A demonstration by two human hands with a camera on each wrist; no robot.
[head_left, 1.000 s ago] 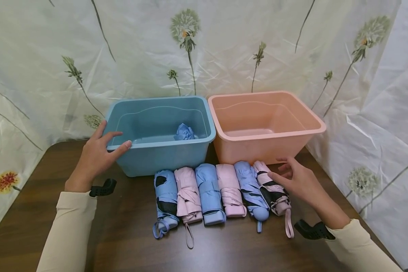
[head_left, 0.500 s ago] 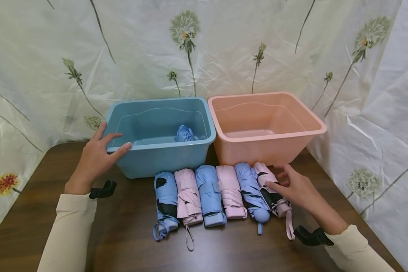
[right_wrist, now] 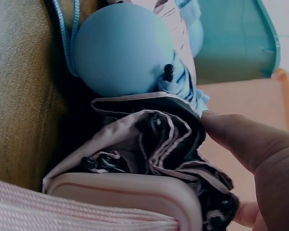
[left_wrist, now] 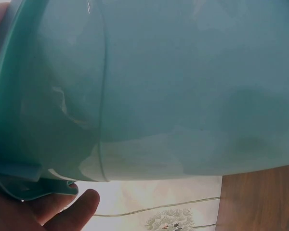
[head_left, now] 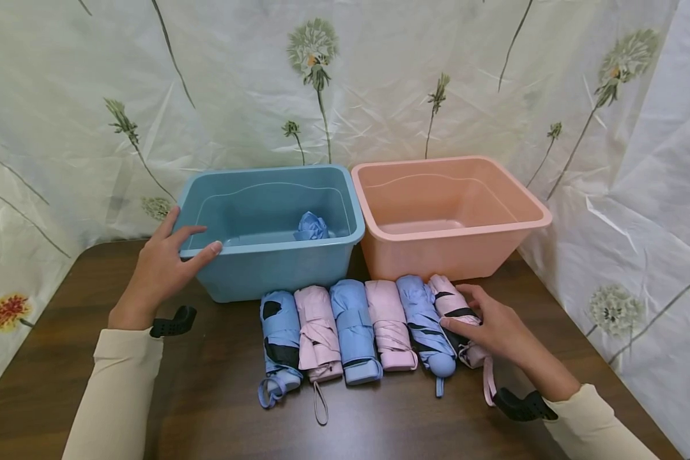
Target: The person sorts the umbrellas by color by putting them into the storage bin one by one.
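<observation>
Folded umbrellas lie side by side in a row on the table. At the row's right end is a pink-and-black folded umbrella (head_left: 451,303), its base and strap close up in the right wrist view. My right hand (head_left: 497,326) holds it from above, thumb on its left side, fingers curled at its right. Beside it lies a blue folded umbrella (head_left: 422,313) with a round knob (right_wrist: 123,50). My left hand (head_left: 163,262) rests on the left front corner of the blue bin (head_left: 276,271), fingers spread over the rim, fingertips (left_wrist: 89,199) at its lip.
A pink bin (head_left: 431,252) stands against the blue one, behind the row. Bunched blue fabric (head_left: 312,226) sits inside the blue bin. Farther left in the row lie pink (head_left: 386,313) and blue (head_left: 353,322) folded umbrellas. A flowered curtain (head_left: 236,83) hangs behind the table.
My right hand has come down and toward me onto the pink-and-black umbrella, thumb and fingers now on either side of it. The left hand stays on the bin's corner.
</observation>
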